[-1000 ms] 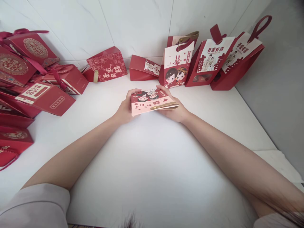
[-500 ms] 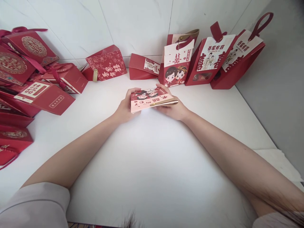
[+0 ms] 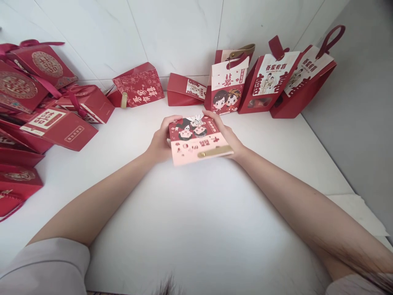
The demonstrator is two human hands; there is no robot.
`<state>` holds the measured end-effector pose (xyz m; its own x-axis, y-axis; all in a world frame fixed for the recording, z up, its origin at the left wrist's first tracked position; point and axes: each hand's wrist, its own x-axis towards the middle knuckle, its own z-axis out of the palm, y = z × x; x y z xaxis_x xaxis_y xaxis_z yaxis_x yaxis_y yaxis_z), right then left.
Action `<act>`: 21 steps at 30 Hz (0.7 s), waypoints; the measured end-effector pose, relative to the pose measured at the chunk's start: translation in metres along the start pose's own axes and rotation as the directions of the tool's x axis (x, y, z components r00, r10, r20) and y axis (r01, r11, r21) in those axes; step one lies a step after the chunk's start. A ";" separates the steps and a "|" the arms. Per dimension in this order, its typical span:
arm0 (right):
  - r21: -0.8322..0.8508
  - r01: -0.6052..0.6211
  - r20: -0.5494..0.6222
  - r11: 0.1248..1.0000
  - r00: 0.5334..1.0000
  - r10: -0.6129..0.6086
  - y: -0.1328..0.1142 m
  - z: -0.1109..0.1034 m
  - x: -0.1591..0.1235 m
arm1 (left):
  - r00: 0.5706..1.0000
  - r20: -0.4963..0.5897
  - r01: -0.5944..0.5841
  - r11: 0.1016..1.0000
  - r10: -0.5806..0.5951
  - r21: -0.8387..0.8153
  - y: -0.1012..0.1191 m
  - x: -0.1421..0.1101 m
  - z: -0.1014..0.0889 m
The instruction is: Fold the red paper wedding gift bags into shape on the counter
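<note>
Between both hands is a red and pale pink gift box (image 3: 196,141) with a cartoon couple printed upside down and a tan strap with a small metal stud on its near end. My left hand (image 3: 162,141) grips its left side, thumb along the edge. On the right side my right hand (image 3: 229,137) closes round it, with some fingers hidden beneath. Just behind stands an upright gift box (image 3: 226,90) with a similar couple on its front.
Red wedding boxes with ribbons (image 3: 55,123) are piled at the left. A floral red box (image 3: 139,88) and a small red box (image 3: 184,90) lie by the tiled wall. Strap-topped boxes (image 3: 273,82) stand at the right, and white paper (image 3: 353,209) lies near the right edge of the white table (image 3: 196,229).
The held gift box has tipped so its printed face and pink end turn more toward me, and its near end sits lower in view. Both hands keep their grip.
</note>
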<state>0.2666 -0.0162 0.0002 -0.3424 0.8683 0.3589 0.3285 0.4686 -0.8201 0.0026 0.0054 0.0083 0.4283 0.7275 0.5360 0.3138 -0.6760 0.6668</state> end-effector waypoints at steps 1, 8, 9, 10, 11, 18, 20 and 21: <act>-0.003 0.002 -0.016 1.000 1.000 -0.002 -0.002 0.000 -0.002 | 0.998 -0.032 -0.054 0.998 0.055 0.022 0.001 -0.001 0.000; 0.004 -0.005 -0.065 1.000 0.998 0.005 -0.014 0.001 -0.010 | 0.908 -0.113 -0.378 0.906 0.403 0.193 0.000 -0.005 -0.002; 0.009 -0.011 -0.064 1.000 0.998 0.012 -0.014 0.001 -0.010 | 0.907 -0.105 -0.383 0.903 0.407 0.197 -0.001 -0.004 -0.002; 0.013 -0.019 -0.061 1.000 0.998 0.019 -0.014 0.000 -0.010 | 0.909 -0.096 -0.383 0.903 0.406 0.193 -0.001 -0.004 -0.002; 0.014 -0.027 -0.057 1.000 0.998 0.028 -0.015 0.000 -0.010 | 0.913 -0.088 -0.379 0.907 0.399 0.183 -0.001 -0.004 -0.003; 0.029 -0.055 -0.041 0.998 0.998 0.057 -0.016 0.000 -0.010 | 0.915 -0.107 -0.367 0.914 0.388 0.172 -0.004 -0.007 -0.003; 0.029 -0.060 -0.036 0.998 0.997 0.061 -0.014 0.000 -0.010 | 0.919 -0.105 -0.359 0.918 0.379 0.170 -0.004 -0.008 -0.003; 0.022 -0.062 -0.031 0.998 0.998 0.062 -0.013 -0.001 -0.009 | 0.925 -0.099 -0.349 0.923 0.367 0.163 -0.003 -0.008 -0.003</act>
<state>0.2660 -0.0303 0.0079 -0.2934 0.9006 0.3208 0.3299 0.4103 -0.8502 -0.0041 0.0024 0.0033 0.4279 0.4364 0.7915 0.2786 -0.8968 0.3438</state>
